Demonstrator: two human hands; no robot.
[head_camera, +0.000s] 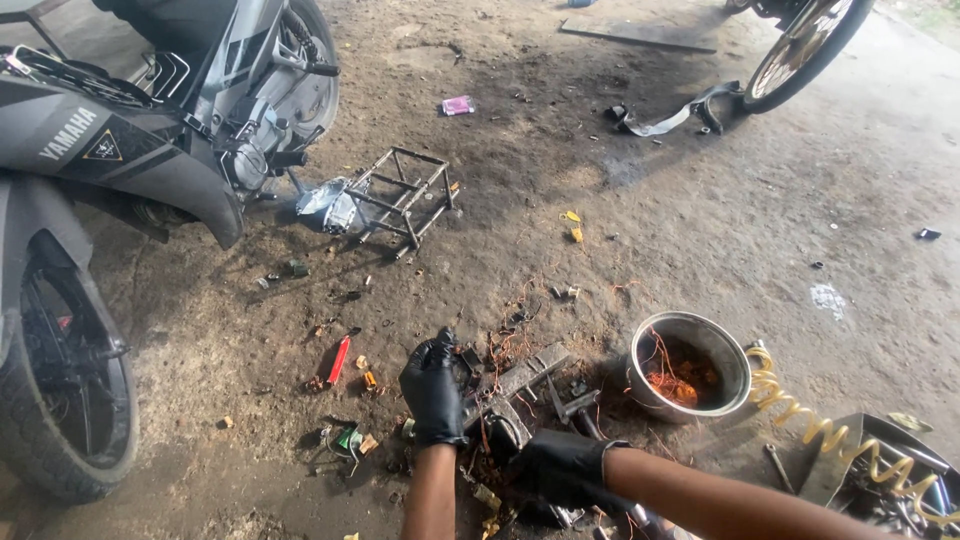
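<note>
Metal part (522, 380) lengthwise toward upper right

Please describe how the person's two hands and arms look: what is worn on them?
Both the left hand and the right hand wear black, slightly glossy gloves that end at the wrist. Above the gloves the forearms are bare: no sleeves, watch or markings are visible.

This is a motorcycle repair workshop with a stained dirt floor (700, 220): a grey motorcycle (130, 150) stands here, a metal frame stand (405, 195) just beside its engine, and a metal bowl (690, 365) and yellow coiled air hose (830, 430) well away from it.
</note>
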